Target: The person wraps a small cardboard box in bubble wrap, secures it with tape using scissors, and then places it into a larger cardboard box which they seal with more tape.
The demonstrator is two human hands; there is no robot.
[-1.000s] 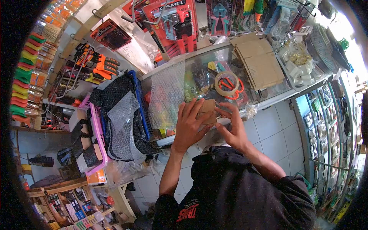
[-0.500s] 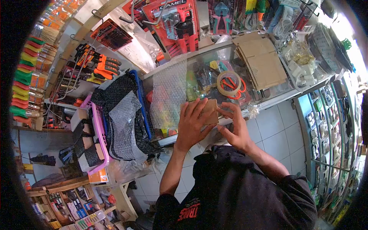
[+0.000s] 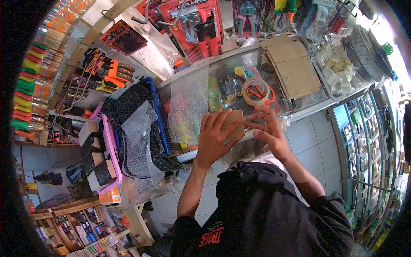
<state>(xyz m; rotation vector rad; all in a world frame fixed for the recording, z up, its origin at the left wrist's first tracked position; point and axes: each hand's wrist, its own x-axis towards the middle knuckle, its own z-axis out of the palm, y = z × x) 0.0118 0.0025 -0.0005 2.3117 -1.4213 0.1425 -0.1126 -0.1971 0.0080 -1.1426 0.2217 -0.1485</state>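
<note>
A small brown cardboard box (image 3: 233, 123) is held over the front edge of the glass counter. My left hand (image 3: 217, 136) grips it from the left, fingers across its top and thumb along the near side. At the box's right edge is my right hand (image 3: 270, 132), its fingers apart and slightly bent, the index fingertip close to the cardboard. Just beyond the hands, a roll of tape (image 3: 245, 93) lies on the counter, with orange-red scissor-like handles (image 3: 269, 102) showing through and beside its ring.
Bubble wrap (image 3: 188, 105) covers the counter's left part, and flat cardboard pieces (image 3: 294, 70) are stacked at its right. A blue crate (image 3: 161, 115) and a pink basket (image 3: 112, 150) stand on the left. Packaged tools (image 3: 192, 25) hang behind the counter.
My right hand has shifted a little to the right and away from the box, its thumb moving off the box's near corner. My left hand still holds the box in nearly the same place.
</note>
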